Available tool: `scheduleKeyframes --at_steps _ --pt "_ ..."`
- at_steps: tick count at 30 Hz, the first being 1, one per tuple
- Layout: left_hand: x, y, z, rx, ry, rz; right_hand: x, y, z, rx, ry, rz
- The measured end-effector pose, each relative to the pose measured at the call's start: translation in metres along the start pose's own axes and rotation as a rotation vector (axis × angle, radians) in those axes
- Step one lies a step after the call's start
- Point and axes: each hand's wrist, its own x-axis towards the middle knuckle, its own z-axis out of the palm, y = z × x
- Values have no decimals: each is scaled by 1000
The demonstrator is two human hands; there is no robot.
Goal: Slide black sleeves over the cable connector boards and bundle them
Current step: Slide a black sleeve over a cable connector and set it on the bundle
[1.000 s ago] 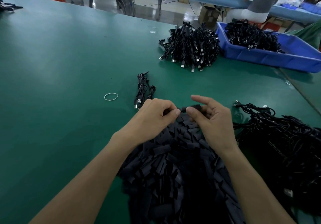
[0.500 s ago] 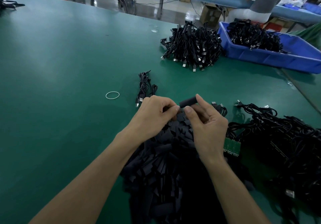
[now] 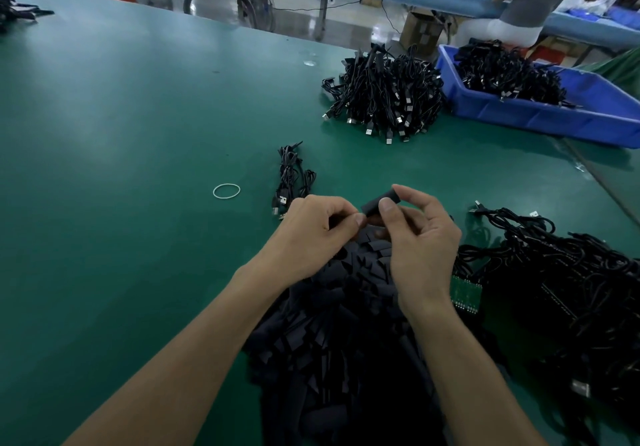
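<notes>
Sleeve (image 3: 379, 202) now lifted clear of the pile (image 3: 346, 324), pinched between left hand (image 3: 311, 234) and right hand (image 3: 420, 237).

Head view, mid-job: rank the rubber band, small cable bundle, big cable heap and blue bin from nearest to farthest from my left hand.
From the left hand:
1. Small cable bundle, just beyond its knuckles.
2. Rubber band, to the left on the mat.
3. Big cable heap, far ahead, right of centre.
4. Blue bin, farthest, at the far right.

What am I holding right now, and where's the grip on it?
Right hand pinches a short flat black sleeve at its right end; the left hand touches its left end, grip unclear.
</notes>
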Motion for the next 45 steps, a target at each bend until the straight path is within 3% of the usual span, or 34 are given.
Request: scheduleKeyframes --at_steps 4,8,11,14,17,20,25,29,33,36,39,45 --pt "0 -7 -2 101 -148 8 10 -8 -10 280 15 121" --pt "2 -6 -7 218 -180 9 17 -14 -26 255 -23 140" --pt "3 -2 -8 278 -60 -30 21 -20 -43 -70 -190 61" --pt "15 2 -14 229 160 -103 24 -31 -70 -523 -501 -61" --pt "43 -4 -24 245 290 -192 27 -43 -88 -912 -803 -70" --pt "73 -14 -31 351 329 -244 25 -42 -92 -1209 -915 -43" --pt "101 -27 -28 416 342 -372 19 -29 -98 -1203 -842 -16" --pt "99 -32 -28 504 320 -434 23 -29 -103 -1150 -753 -105" --pt "84 -15 -16 560 350 -227 32 -29 -103 -1057 -563 -295" --pt "69 11 8 314 106 -13 41 -24 -100 -913 -430 -370" --pt "55 30 36 -51 -206 15 48 -19 -98 -728 -300 -338" --pt "43 33 72 -436 -280 -145 54 -7 -99 -305 -277 -24"
